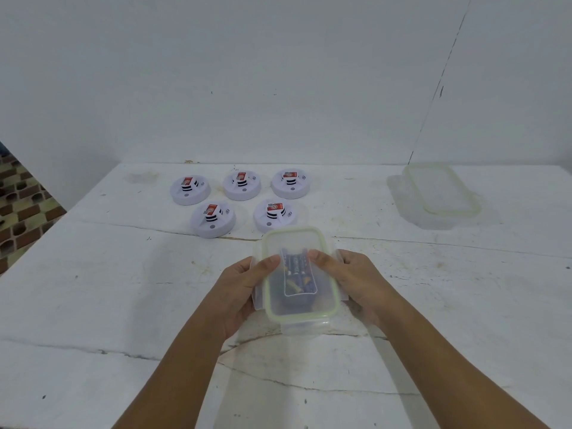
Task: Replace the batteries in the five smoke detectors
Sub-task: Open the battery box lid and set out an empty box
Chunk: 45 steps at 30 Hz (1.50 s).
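Your left hand [240, 289] and right hand [349, 281] gripped the clear lidded plastic box of batteries [298, 275], thumbs pressed on top. Best unclip evenly; five white round smoke detectors [213, 219] sat beyond it.

White table [93, 305] carries five smoke detectors [212, 219] and a lid [441, 188]

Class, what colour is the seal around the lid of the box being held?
Pale green, around the clear lid of the box; the head view shows it.

Table [93, 305]: white, scuffed, cracked lines across its top.
Second container [442, 190]: clear, green-rimmed, at 2 o'clock near the back edge.
Wall [247, 72]: plain white, at 12 o'clock.
Patterned floor [21, 205]: at 9 o'clock.
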{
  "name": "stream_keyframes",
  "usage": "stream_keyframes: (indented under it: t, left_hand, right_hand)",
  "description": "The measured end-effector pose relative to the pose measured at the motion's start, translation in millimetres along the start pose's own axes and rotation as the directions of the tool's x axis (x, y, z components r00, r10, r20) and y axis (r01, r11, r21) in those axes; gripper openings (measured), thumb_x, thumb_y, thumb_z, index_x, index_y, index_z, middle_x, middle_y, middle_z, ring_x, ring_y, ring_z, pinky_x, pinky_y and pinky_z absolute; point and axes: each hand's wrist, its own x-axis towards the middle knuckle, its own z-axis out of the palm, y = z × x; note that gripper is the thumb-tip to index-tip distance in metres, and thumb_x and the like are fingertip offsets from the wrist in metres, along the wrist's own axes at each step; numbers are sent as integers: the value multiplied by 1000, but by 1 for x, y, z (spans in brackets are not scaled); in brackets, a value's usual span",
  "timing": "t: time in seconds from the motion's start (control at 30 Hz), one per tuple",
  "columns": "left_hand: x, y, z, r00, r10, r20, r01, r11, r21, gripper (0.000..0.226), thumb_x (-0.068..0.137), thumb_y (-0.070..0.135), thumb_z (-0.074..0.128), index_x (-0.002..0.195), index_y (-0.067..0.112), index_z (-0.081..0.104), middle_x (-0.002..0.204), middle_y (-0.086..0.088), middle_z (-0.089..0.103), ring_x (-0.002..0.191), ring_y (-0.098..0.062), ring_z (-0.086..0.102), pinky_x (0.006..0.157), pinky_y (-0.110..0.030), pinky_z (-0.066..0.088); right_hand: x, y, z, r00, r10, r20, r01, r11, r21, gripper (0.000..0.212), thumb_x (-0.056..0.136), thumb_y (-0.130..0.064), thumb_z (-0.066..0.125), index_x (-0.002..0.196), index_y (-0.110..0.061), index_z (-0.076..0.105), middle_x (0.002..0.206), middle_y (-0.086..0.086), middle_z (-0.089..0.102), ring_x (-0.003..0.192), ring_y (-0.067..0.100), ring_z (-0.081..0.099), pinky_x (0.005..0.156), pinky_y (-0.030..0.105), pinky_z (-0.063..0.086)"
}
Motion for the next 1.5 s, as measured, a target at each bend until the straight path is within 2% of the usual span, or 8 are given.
stream_keyframes:
  t: [0.2,0.4,0.57,0.7,0.87,1.13,1.33,1.5]
  left_hand:
    - [2,-1,-5,999,-20,-50,22,999,48,53,84,40,79,111,-5,67,112,-22,75,97,-32,75,84,-42,61]
    - [8,-4,-5,980,-93,-178,89,996,-30,46,104,47,54,84,7,64,81,-13,72,70,-26,68,65,-37,55]
    - [13,-1,0,976,-74,-203,105,984,144,33,96,33,61,105,2,65,80,-14,64,59,-25,59,61,-35,52]
    - [8,0,9,989,12,-149,48,918,393,36,94,44,71,91,12,56,77,-6,60,58,-19,58,62,-33,50]
    - [4,11,23,988,-78,-130,111,957,269,25,95,32,58,95,9,68,72,-8,69,74,-28,60,79,-42,51]
    - [8,6,15,994,-12,-108,60,885,461,22,102,30,54,105,9,58,86,-11,65,72,-24,56,71,-38,48]
    - [7,0,13,994,60,-95,3,833,553,26,103,21,54,81,18,40,76,-5,57,69,-17,55,64,-35,40]
    - [2,8,-3,983,103,-149,-4,835,551,27,102,12,50,80,19,35,70,0,47,58,-10,46,55,-29,33]
  right_hand:
    - [-13,-8,2,999,-34,23,34,999,-11,63,80,-71,77,79,-15,48,80,11,55,76,27,44,73,43,33]
    - [-21,-47,11,970,-243,15,244,970,-9,41,100,-36,67,70,-21,44,67,0,41,64,15,39,66,29,35]
    - [-35,-72,30,944,-328,32,321,938,133,45,103,-22,64,63,-22,42,67,-1,43,62,15,41,62,30,32]
    - [-38,-93,29,939,-343,19,331,918,218,42,102,-21,63,63,-24,47,71,-2,46,68,15,43,70,32,38]
    - [-31,-92,39,965,-247,86,222,947,234,41,105,-15,57,65,-22,58,66,-5,63,59,10,62,55,23,48]
    - [-26,-111,44,924,-383,-12,360,857,369,26,95,-22,66,71,-21,54,74,1,54,73,18,51,77,40,46]
    - [-42,-140,11,727,-641,-246,614,767,-184,37,99,-15,60,72,-11,35,67,-1,33,60,13,32,56,27,32]
    - [-23,-103,-7,815,-547,-190,291,669,-684,33,94,-28,58,71,-19,36,63,-8,41,60,14,38,57,33,31]
